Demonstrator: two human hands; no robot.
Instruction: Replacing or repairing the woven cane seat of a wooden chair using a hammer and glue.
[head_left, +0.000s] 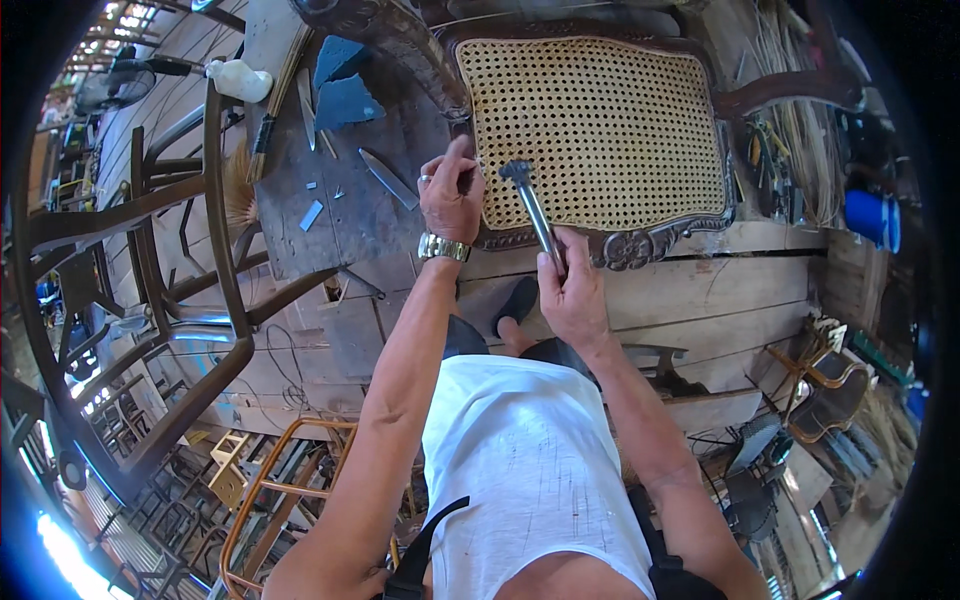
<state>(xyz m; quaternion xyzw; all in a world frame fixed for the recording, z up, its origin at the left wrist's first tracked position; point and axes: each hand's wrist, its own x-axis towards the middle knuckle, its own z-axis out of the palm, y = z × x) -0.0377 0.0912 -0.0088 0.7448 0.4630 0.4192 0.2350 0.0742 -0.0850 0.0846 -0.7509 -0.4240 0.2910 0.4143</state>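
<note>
A woven cane panel (600, 130) in a carved dark wooden chair frame (640, 246) lies before me on the workbench. My right hand (575, 290) grips a hammer (534, 208) by its shaft; the hammer's head is over the near left part of the cane. At the frame's left edge is my left hand (452, 197), its fingers curled and pinched together. Whatever those fingers may hold is too small or hidden to make out. Just left of this hand a pointed metal blade (388, 178) rests on the bench.
Blue-grey sandpaper pieces (346, 100), a long-handled brush (275, 110) and a white bottle (240, 80) sit at the bench's far left. Stacked wooden chair frames (225, 220) crowd the left side. Loose cane strands (800, 130) and a blue container (872, 220) are at the right.
</note>
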